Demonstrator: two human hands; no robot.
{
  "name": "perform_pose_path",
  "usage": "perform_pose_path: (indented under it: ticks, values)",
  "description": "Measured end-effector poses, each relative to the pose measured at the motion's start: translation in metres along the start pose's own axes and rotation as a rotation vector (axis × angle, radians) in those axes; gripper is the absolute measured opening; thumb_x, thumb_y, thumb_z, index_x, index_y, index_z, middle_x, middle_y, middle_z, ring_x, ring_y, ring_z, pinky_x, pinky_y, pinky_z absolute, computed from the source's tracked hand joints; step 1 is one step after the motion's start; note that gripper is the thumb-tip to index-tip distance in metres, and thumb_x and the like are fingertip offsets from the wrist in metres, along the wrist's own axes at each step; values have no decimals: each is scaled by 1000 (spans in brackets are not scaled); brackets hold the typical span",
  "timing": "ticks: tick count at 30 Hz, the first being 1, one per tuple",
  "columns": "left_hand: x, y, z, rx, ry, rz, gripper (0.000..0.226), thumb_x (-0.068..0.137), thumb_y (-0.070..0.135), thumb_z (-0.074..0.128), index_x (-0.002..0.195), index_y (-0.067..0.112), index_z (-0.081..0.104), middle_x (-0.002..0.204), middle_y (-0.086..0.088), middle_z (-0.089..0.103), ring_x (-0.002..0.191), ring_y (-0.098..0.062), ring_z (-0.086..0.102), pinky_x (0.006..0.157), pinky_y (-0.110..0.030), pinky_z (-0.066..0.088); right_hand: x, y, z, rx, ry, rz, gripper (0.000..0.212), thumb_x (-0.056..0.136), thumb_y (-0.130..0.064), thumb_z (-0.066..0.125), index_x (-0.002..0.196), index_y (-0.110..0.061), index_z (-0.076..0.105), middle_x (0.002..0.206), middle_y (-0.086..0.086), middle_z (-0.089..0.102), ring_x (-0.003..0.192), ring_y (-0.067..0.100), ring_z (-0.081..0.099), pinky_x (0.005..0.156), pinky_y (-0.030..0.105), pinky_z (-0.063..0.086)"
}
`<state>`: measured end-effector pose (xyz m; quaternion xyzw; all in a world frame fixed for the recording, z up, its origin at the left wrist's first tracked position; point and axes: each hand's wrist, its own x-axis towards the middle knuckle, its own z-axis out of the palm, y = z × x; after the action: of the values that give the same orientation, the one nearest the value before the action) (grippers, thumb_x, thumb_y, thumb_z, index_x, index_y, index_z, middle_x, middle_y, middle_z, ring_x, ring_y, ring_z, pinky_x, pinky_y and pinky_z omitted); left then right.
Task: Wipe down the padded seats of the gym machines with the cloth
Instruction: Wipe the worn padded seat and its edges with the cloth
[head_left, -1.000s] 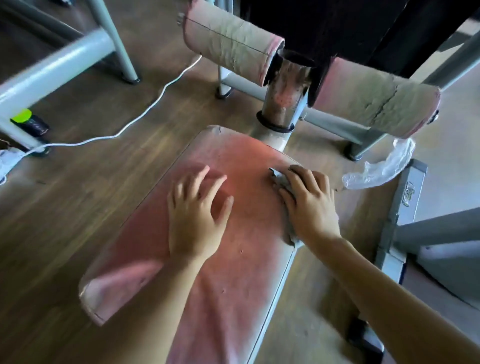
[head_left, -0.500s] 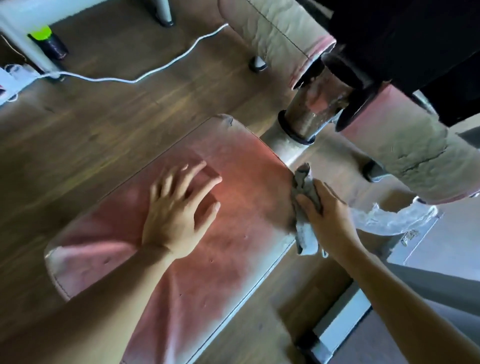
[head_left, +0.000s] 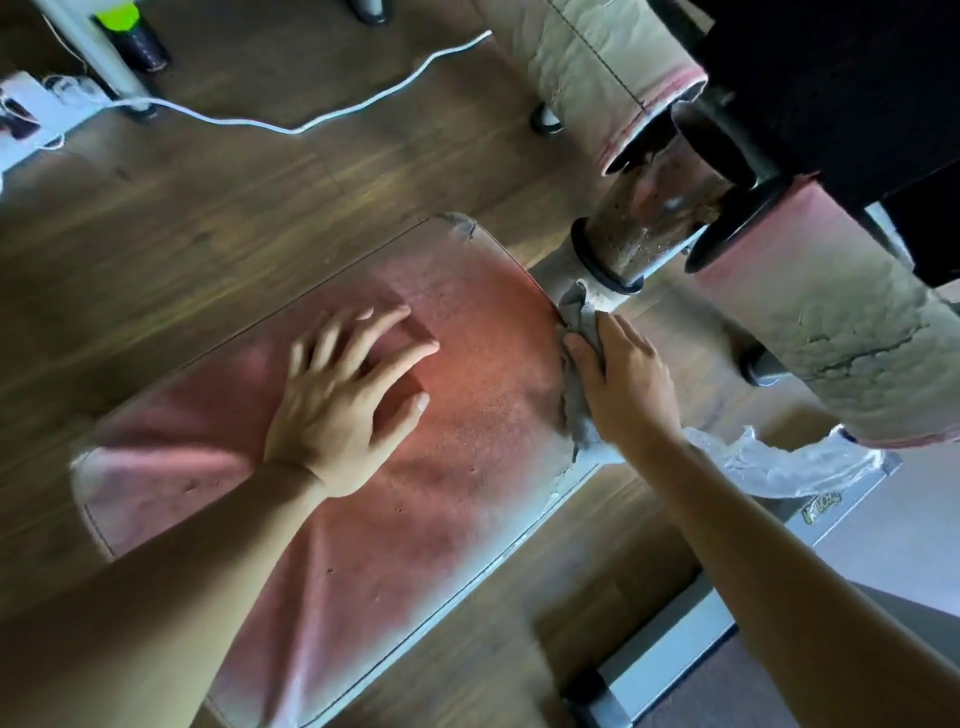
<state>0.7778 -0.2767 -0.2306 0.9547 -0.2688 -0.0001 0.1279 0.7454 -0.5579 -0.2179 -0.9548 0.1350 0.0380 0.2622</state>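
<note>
A worn red padded seat (head_left: 467, 467) runs diagonally across the middle of the head view. My left hand (head_left: 345, 400) lies flat on the pad with its fingers spread, holding nothing. My right hand (head_left: 626, 384) presses a crumpled grey cloth (head_left: 576, 410) against the seat's far right edge, close to the metal post (head_left: 644, 228). Part of the cloth is hidden under that hand.
Two cracked foam rollers (head_left: 597, 62) (head_left: 821, 332) stick out from the post above the seat. A clear plastic bag (head_left: 779, 462) lies on the grey frame at the right. A white cable (head_left: 322, 117) snakes over the wooden floor (head_left: 208, 218) toward a power strip (head_left: 31, 111).
My right hand has carried the cloth off the top of the pad to its far right edge and along it toward the post. My left hand stayed flat on the pad.
</note>
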Motion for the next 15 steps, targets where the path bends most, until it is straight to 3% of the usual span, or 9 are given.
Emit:
perform_pose_path:
  ticks: [3, 6, 8, 11, 15]
  values:
    - [0, 0, -1, -8, -8, -3, 46, 94, 50, 49, 136, 34, 58, 155, 1, 42, 138, -34, 41, 111, -51, 28, -20, 0, -1, 10, 39, -33, 38, 101, -42, 40, 121, -16, 57, 123, -1, 59, 105, 26, 53, 83, 42, 50]
    - [0, -1, -2, -21, -22, -10, 46, 94, 51, 49, 137, 36, 57, 156, 2, 42, 138, -33, 41, 110, -51, 29, -42, -1, 2, 8, 54, -89, 50, 103, -45, 29, 143, -21, 48, 143, -2, 49, 119, 22, 44, 100, 37, 39]
    - [0, -1, -2, -27, -30, -15, 46, 94, 51, 49, 137, 37, 57, 156, 2, 42, 139, -32, 41, 111, -50, 28, -35, -3, 5, 19, 88, -95, 46, 104, -42, 30, 146, -29, 45, 144, -6, 49, 119, 20, 45, 99, 32, 38]
    - [0, -2, -1, -24, -31, -11, 46, 94, 53, 47, 137, 39, 56, 155, 3, 43, 139, -31, 39, 112, -48, 26, -13, -7, 6, 45, 146, -153, 37, 103, -30, 43, 139, -38, 47, 134, -10, 55, 112, 22, 55, 87, 35, 48]
    - [0, -3, 0, -29, -44, -18, 46, 94, 53, 49, 138, 40, 56, 156, 4, 42, 139, -32, 40, 113, -50, 27, 33, -16, 7, 83, 119, -270, 38, 101, -21, 49, 135, -35, 59, 126, -6, 65, 101, 19, 66, 83, 41, 59]
